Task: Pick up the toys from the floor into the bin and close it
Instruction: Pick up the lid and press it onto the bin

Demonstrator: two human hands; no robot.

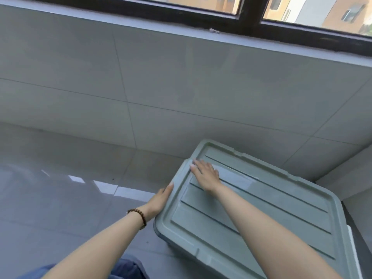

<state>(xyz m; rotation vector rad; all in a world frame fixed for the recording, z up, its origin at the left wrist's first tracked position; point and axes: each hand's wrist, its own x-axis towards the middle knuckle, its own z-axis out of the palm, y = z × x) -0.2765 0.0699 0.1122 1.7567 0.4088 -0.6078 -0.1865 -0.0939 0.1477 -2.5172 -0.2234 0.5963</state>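
**While Lid (261, 208) Covered Bin (166, 241), Hands Lay on It**

Where the head view looked down, the grey-green lid lay flat over the bin, which stood on the floor (60, 198) in a corner, just beside the tiled wall (181, 87). Only a dark strip of the bin showed under the lid's near-left corner. Whether the lid was snapped down could not be told.

The right hand (205, 176) lay palm down on the lid's top near its far-left corner, fingers straight and slightly spread, gripping nothing. The left hand (161, 200) rested against the lid's left rim, its visible fingers straight along the edge; any fingers beneath the rim were hidden. A bead bracelet (141, 216) circled the left wrist.

Blue cloth (124, 268) showed at the bottom edge, and a window (251, 15) ran above the wall.
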